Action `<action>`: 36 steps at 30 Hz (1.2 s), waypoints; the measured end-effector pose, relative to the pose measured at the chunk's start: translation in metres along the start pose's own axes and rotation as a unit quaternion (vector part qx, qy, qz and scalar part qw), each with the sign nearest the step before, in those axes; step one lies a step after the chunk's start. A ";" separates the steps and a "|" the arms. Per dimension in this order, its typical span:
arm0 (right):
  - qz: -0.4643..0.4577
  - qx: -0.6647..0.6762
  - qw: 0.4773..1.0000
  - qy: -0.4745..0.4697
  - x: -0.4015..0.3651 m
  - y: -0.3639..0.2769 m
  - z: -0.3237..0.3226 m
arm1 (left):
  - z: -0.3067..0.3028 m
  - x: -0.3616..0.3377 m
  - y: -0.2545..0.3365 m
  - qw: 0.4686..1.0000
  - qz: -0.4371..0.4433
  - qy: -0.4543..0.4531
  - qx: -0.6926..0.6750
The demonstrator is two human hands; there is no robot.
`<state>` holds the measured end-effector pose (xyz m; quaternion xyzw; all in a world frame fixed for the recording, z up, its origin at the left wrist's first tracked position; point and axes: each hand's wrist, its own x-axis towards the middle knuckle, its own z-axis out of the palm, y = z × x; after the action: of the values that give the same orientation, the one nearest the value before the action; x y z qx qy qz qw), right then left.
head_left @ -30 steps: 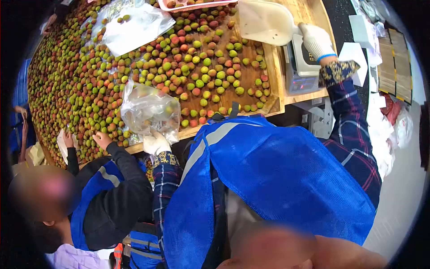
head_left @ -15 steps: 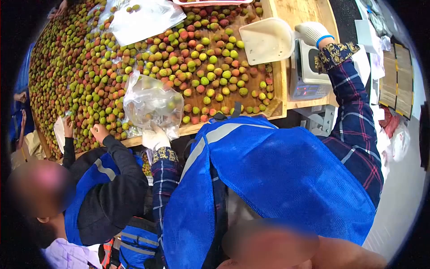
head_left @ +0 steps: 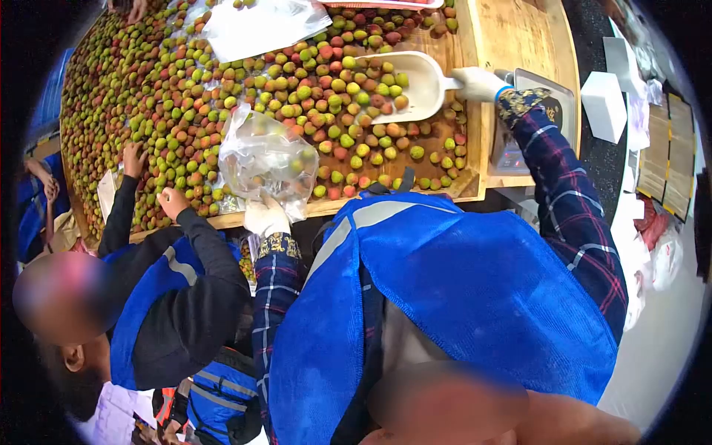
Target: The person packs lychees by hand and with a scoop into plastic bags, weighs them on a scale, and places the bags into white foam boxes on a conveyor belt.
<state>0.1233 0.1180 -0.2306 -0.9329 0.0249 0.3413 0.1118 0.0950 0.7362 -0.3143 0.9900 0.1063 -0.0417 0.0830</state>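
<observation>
My right hand (head_left: 478, 84), in a white knit glove with a blue band at the wrist, is closed round the handle of a white scoop (head_left: 424, 87). The scoop lies low among red and green lychees (head_left: 347, 122), and several of them sit at its mouth and inside it. My left hand (head_left: 267, 217), also gloved, grips the lower edge of a clear plastic bag (head_left: 268, 159) at the front rim of the wooden bin. The bag stands puffed out over the fruit, and lychees show through its film.
A digital scale (head_left: 512, 159) stands right of the bin, under my right forearm. White sheets (head_left: 259, 28) and a pink-and-white tray (head_left: 386, 3) lie at the back. On my left, a co-worker (head_left: 185, 289) in a blue vest has both hands over the fruit.
The scoop has moved from above the bin's right side down into the lychees, and fruit is now in it. My left hand still holds the bag. The co-worker's far hand has reached farther in.
</observation>
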 end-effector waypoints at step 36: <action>-0.044 0.329 0.923 0.197 -0.128 -0.137 -0.019 | -0.074 0.049 0.081 0.966 0.012 -0.022 -0.256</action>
<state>0.0541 0.2438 -0.1083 -0.8921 0.1162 0.1183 0.4203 0.1648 0.6806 -0.2335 0.9359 0.0999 -0.0343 0.3361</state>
